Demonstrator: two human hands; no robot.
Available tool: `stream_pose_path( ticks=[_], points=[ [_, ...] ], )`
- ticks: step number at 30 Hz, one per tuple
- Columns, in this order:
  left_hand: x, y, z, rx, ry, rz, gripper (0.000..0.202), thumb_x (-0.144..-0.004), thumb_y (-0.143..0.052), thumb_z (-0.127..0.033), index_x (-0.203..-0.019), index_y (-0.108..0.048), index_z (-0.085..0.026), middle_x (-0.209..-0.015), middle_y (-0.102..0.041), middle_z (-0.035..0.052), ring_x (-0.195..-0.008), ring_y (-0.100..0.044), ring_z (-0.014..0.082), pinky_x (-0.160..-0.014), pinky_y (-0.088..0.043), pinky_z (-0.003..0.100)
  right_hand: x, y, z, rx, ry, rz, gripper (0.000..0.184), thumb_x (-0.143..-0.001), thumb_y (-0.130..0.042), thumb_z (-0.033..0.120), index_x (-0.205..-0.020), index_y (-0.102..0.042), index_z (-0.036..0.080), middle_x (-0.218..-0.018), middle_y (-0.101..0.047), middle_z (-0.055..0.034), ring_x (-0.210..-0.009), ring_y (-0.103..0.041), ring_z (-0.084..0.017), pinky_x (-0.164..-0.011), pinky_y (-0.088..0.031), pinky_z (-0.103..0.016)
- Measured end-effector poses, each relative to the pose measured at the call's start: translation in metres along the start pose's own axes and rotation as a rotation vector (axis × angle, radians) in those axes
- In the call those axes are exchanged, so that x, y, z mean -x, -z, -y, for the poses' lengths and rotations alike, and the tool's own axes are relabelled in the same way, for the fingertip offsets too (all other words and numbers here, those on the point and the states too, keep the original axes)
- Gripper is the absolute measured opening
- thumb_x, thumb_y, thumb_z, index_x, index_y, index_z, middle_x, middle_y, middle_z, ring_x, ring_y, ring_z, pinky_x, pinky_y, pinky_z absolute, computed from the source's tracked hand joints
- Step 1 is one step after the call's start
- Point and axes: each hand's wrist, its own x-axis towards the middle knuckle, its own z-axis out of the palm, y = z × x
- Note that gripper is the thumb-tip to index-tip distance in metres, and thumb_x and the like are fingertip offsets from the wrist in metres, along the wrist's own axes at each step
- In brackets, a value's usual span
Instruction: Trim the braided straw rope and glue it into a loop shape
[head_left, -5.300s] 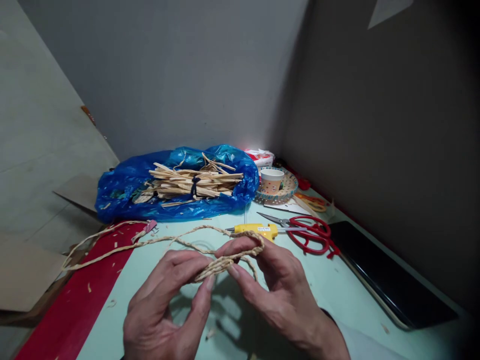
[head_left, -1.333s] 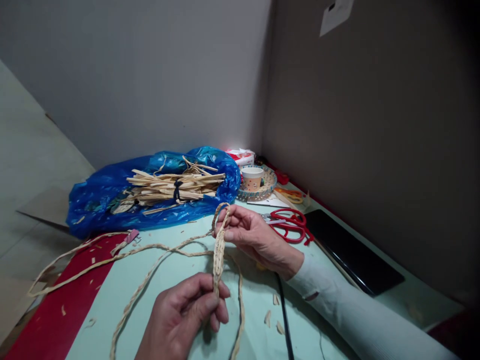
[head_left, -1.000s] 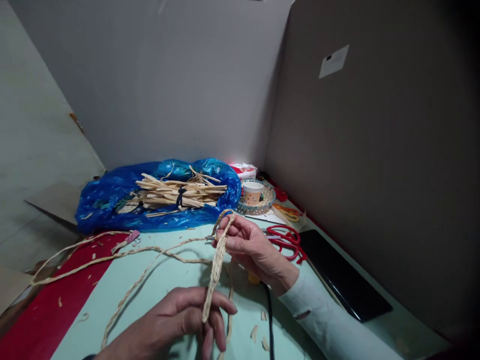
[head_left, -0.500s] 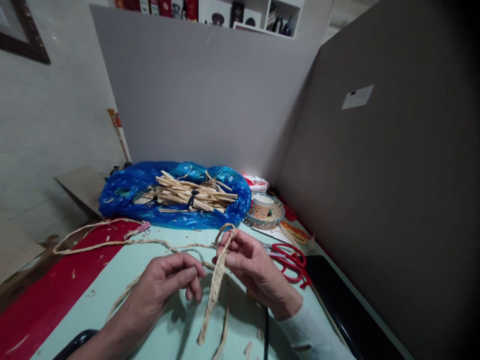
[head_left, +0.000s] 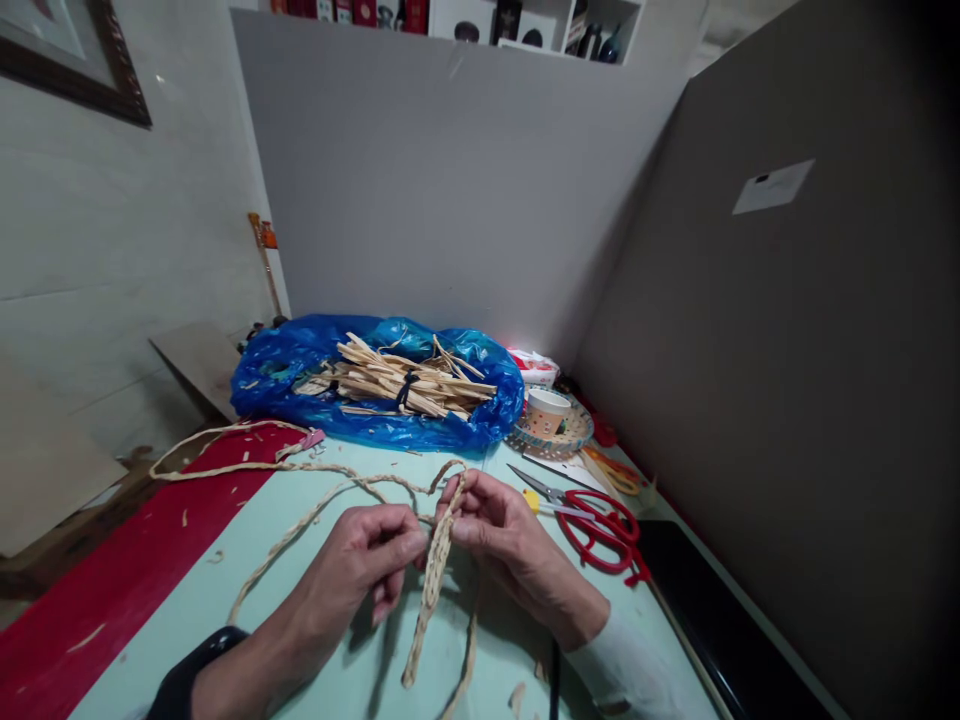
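Observation:
My right hand (head_left: 517,545) pinches the upper part of a flat braided straw piece (head_left: 433,580), which hangs slanting down towards me. From its top a thin plaited straw cord (head_left: 330,466) runs off to the left across the table in a long loop. My left hand (head_left: 375,560) is closed, thumb against forefinger, right beside the braid's left edge. Whether anything is between those fingertips is hidden. Below the right hand a loose straw strand (head_left: 470,650) trails to the near edge of the view.
Behind lies a blue plastic bag (head_left: 360,432) with a tied straw bundle (head_left: 420,380). To the right are red-handled scissors (head_left: 600,530), a paper cup (head_left: 546,414) on a woven tray (head_left: 577,435), and a long black object (head_left: 712,610). Grey partitions (head_left: 450,190) stand behind and right.
My left hand has come in from the left to the edge of the braid, its fingertips closing together. My right hand keeps its pinch. The view has swung slightly left.

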Motion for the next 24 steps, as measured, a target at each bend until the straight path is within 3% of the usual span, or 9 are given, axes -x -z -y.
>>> stream_pose_path(
  ticks=[4, 12, 19, 24],
  points=[
    [0.0, -0.001, -0.003, -0.04, -0.051, -0.039, 0.022, -0.07, -0.073, -0.031, -0.056, -0.068, -0.014, -0.047, -0.057, -0.0013, -0.044, -0.048, 0.0104, -0.045, -0.037, 0.022, 0.001, -0.001, 0.001, -0.001, -0.015, 0.008, 0.029, -0.069, -0.081, 0.022, -0.09, -0.062, 0.017, -0.082, -0.062, 0.0003, -0.075, -0.053, -0.011, -0.071, -0.04, -0.023],
    [-0.003, -0.001, -0.005, -0.092, -0.159, -0.125, 0.009, -0.063, -0.077, -0.019, -0.054, -0.076, -0.019, -0.056, -0.058, -0.0019, -0.059, -0.05, 0.0126, -0.058, -0.037, 0.024, 0.002, 0.001, 0.001, -0.001, -0.004, 0.017, 0.027, -0.071, -0.08, 0.02, -0.092, -0.062, 0.016, -0.082, -0.061, -0.0002, -0.073, -0.053, -0.011, -0.071, -0.04, -0.023],
    [-0.009, 0.0, 0.001, -0.059, -0.125, -0.139, 0.005, -0.064, -0.075, -0.019, -0.063, -0.074, -0.015, -0.064, -0.06, -0.0033, -0.04, -0.05, 0.0074, -0.043, -0.036, 0.022, 0.001, 0.003, 0.0, -0.012, -0.007, 0.004, 0.027, -0.072, -0.079, 0.021, -0.092, -0.061, 0.017, -0.082, -0.062, -0.0011, -0.073, -0.055, -0.012, -0.071, -0.04, -0.024],
    [-0.007, -0.002, 0.003, -0.042, -0.091, -0.124, 0.015, -0.065, -0.073, -0.025, -0.058, -0.065, -0.015, -0.047, -0.055, -0.0052, -0.034, -0.049, 0.0094, -0.035, -0.039, 0.021, 0.0, 0.002, 0.002, -0.018, -0.01, -0.021, 0.03, -0.069, -0.081, 0.022, -0.09, -0.061, 0.017, -0.08, -0.062, -0.0002, -0.072, -0.053, -0.011, -0.069, -0.04, -0.023]
  ],
)
